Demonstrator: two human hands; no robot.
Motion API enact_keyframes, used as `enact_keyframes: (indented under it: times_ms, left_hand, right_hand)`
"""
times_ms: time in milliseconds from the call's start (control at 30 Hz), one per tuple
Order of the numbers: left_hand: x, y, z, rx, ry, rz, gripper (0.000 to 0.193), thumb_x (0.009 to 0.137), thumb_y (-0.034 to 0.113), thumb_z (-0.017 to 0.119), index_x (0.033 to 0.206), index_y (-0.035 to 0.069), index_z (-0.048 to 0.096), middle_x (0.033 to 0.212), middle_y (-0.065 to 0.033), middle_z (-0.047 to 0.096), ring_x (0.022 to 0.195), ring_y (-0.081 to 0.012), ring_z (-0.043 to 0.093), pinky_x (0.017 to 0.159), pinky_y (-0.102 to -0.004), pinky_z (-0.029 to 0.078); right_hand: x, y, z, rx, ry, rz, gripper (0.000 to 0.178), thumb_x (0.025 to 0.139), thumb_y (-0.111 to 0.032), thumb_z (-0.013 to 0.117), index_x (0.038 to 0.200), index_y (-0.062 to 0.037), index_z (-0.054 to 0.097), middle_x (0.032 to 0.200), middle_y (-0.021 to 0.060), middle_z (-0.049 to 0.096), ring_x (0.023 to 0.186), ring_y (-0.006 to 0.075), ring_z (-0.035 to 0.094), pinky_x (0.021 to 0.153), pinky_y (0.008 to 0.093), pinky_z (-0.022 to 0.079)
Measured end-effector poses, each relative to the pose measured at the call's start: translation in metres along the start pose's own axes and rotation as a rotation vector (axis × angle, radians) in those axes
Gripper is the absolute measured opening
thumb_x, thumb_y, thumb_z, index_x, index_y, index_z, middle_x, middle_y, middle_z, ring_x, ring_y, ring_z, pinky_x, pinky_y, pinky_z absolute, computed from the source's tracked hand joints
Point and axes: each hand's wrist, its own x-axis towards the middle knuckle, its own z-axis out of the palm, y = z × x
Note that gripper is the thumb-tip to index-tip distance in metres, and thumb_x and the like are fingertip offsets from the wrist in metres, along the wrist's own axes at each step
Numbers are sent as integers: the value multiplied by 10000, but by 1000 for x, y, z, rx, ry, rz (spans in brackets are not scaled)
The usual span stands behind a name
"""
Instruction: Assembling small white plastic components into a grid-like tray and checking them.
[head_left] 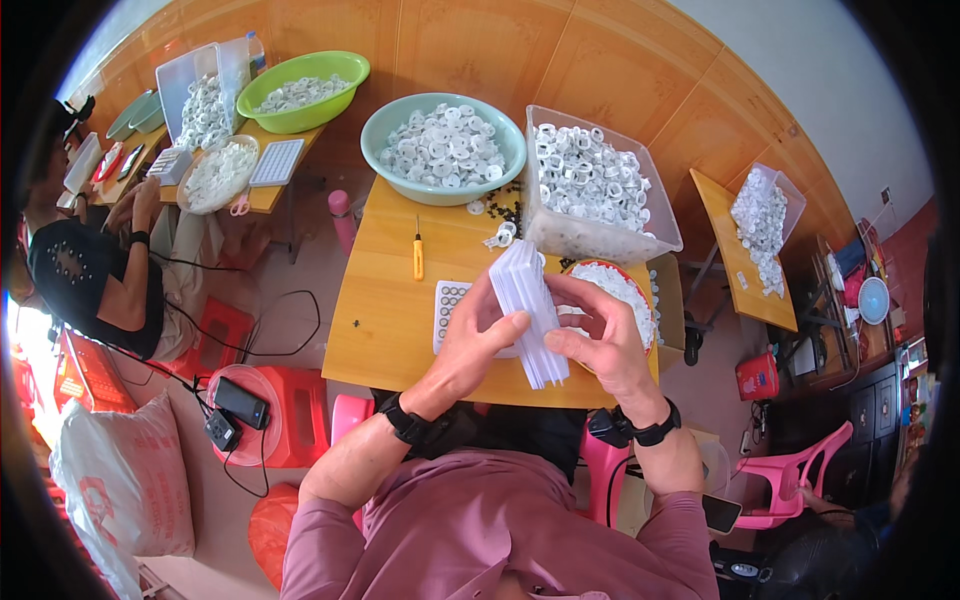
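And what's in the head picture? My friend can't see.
A person's left hand and right hand hold a stack of thin white panels over a wooden table. On it are a screwdriver, plus a pale green basin and a translucent bin, both heaped with small white parts.

A smooth yellow-brown wooden table carries everything here. At its far side stands a pale blue-green basin of white plastic parts, with a translucent bin of similar parts to the basin's right. Small black pieces lie scattered just right of the basin. A yellow-handled screwdriver lies nearer than the basin; nearer still sits a white tray of round pieces, partly hidden. A red-rimmed dish sits nearer and right of the basin.
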Motion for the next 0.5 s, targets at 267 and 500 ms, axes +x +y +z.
enact_keyframes:
  times_ms: [267,500]
  left_hand:
    - [-1,-6,-7,7,7,-23,755,900,269,681,1512,14,321,1406,-142,516,1301,-247,515,1104,-411,396]
    - [-3,-9,-15,-228,66,-34,582,976,320,460,1436,-32,399,1344,-151,560,1240,-269,559,1059,-438,441]
  right_hand:
    - [-1,3,1,-38,-4,-38,659,774,-143,821,1336,72,552,1242,164,633,1122,204,619,937,346,512]
    - [7,8,1,210,-41,3,620,842,-123,747,1379,71,505,1291,152,614,1230,230,568,1044,361,447]
